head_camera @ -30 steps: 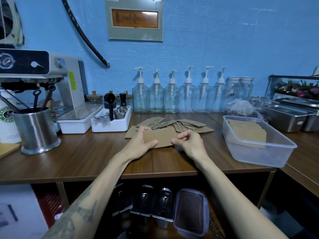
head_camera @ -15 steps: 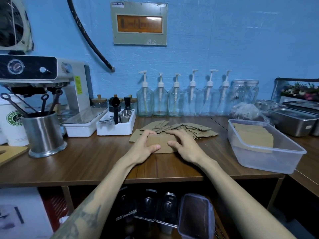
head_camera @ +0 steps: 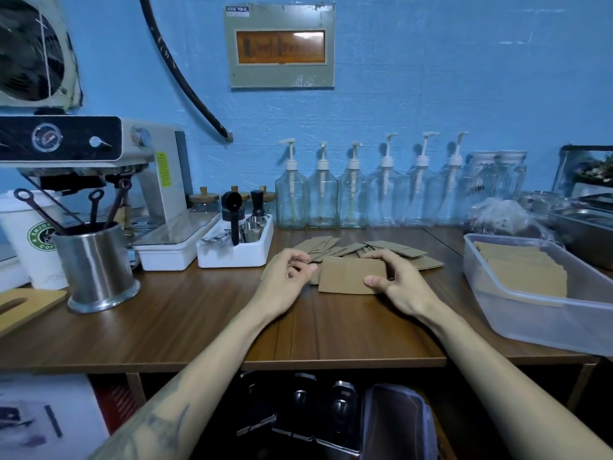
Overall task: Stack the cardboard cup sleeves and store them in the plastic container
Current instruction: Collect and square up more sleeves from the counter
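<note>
Two bare hands work over a brown wooden counter [head_camera: 205, 327]. The right hand [head_camera: 396, 283] grips a small squared-up stack of flat brown cardboard cup sleeves [head_camera: 348, 275], thumb against the near edge and fingers curled over the far edge. The left hand [head_camera: 285, 277], at nine o'clock from that stack, is loosely curled with its fingertips just beside the stack's left end; whether it pinches anything cannot be told. At twelve o'clock from the stack lies a loose scatter of more flat brown sleeves [head_camera: 394, 249], fanned across the counter. At three o'clock, well apart, sits the clear rectangular plastic container [head_camera: 544, 322], with a layer of brown sleeves [head_camera: 520, 270] already lying inside. A row of clear glass pump bottles [head_camera: 355, 197] stands against the blue wall at twelve o'clock.
</note>
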A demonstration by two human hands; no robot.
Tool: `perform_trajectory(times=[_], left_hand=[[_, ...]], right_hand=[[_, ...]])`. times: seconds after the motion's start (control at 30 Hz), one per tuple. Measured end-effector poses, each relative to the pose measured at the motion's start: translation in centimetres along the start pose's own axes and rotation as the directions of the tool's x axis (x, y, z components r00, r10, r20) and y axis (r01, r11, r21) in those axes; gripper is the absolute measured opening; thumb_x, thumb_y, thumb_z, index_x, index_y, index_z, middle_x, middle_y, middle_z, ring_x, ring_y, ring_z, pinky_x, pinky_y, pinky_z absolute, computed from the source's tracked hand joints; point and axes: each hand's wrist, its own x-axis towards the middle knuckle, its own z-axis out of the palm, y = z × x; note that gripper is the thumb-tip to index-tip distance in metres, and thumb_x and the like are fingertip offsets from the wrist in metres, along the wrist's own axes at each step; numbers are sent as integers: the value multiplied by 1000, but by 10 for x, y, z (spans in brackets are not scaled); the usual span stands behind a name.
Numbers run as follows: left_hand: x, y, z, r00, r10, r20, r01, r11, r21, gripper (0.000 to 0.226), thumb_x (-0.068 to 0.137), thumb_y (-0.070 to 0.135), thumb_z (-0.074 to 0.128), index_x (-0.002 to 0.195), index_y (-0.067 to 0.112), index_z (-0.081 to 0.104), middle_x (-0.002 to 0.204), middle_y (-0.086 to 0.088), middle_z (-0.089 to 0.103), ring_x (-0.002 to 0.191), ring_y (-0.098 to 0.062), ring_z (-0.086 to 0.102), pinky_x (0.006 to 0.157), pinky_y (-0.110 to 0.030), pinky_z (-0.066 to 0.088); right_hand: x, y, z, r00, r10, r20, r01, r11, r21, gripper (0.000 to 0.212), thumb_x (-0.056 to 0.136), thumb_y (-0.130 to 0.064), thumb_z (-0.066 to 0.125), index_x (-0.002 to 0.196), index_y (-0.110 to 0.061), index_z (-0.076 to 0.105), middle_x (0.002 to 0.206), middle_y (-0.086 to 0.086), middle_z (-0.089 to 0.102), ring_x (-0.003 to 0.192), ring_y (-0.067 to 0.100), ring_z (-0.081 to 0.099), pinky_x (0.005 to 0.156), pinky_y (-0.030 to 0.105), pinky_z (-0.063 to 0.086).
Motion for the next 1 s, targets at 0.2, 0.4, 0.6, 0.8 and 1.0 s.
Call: perform_trajectory(times=[0.2, 0.4, 0.6, 0.8, 1.0], left_hand=[[68, -13, -5, 995, -36, -92, 57, 970, 238, 14, 94, 19, 61, 107, 18, 61, 115, -5, 61, 100, -13, 58, 93, -30, 48], [118, -28, 5, 981, -191, 16, 160, 864, 477, 56, 96, 44, 54, 141, 13, 44, 146, -8, 47, 132, -26, 46, 110, -44, 38], [123, -50, 16, 964, -262, 46, 187, 790, 584, 75, 91, 58, 55, 146, 10, 36, 147, -12, 47, 131, -31, 48, 104, -42, 44], [123, -53, 13, 974, -225, -7, 206, 880, 427, 60, 86, 42, 70, 133, 12, 48, 135, -10, 56, 121, -26, 54, 102, -41, 46], [111, -40, 6, 991, -111, -70, 125, 961, 248, 65, 74, 16, 84, 131, 12, 52, 135, -5, 53, 125, -19, 50, 108, -34, 40]], right_hand=[[4, 7, 0, 999, 36, -28, -36, 999, 13, 38, 85, -15, 75, 114, -36, 62, 112, -7, 66, 103, 16, 61, 97, 39, 49], [6, 11, 2, 999, 31, -18, -31, 1000, -1, 39, 85, -17, 74, 115, -39, 60, 114, -8, 65, 105, 16, 61, 99, 39, 49], [7, 13, 4, 999, 44, -12, -44, 999, -5, 42, 85, -20, 75, 114, -45, 58, 114, -9, 66, 104, 15, 62, 99, 43, 50], [6, 13, 5, 999, 45, -13, -46, 999, -25, 40, 85, -22, 74, 115, -44, 58, 113, -8, 66, 107, 18, 60, 99, 44, 49], [8, 14, 6, 999, 47, -25, -48, 999, -13, 42, 84, -20, 75, 113, -45, 59, 109, -7, 68, 102, 18, 62, 97, 44, 51]])
